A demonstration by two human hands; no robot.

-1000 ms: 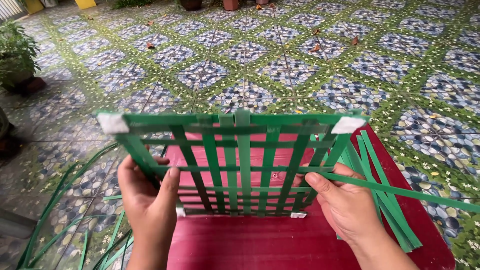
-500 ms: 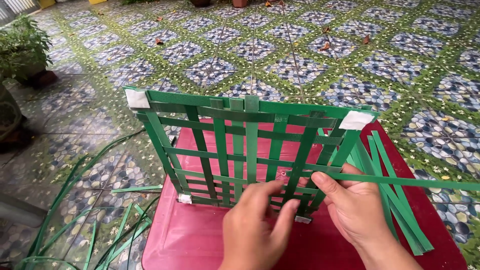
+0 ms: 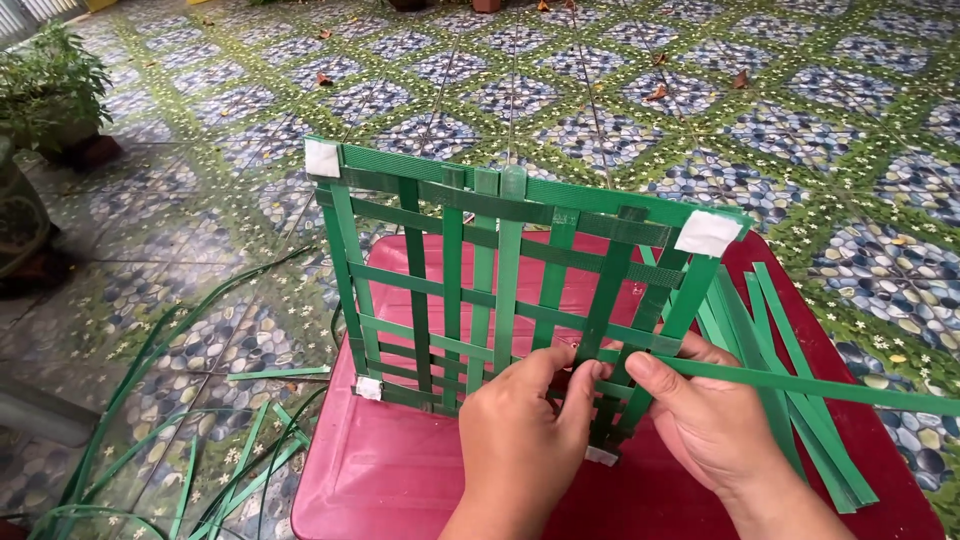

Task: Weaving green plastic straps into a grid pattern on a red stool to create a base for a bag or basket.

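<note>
Both hands pinched a horizontal green strap (image 3: 800,385) at the woven frame (image 3: 500,290); the right hand (image 3: 705,415) sat nearer its free length than the left hand (image 3: 525,430).

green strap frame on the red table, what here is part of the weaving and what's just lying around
In use:
- upright woven frame of green plastic straps
- long green strap being threaded
- left hand, right hand
- red table
- spare green straps on the table

Lying about:
- loose green straps on the floor
- potted plant
- dry leaves

woven frame (image 3: 500,290): 1 | red table (image 3: 400,470): 1 | hands: 2 | potted plant (image 3: 55,90): 1
</note>
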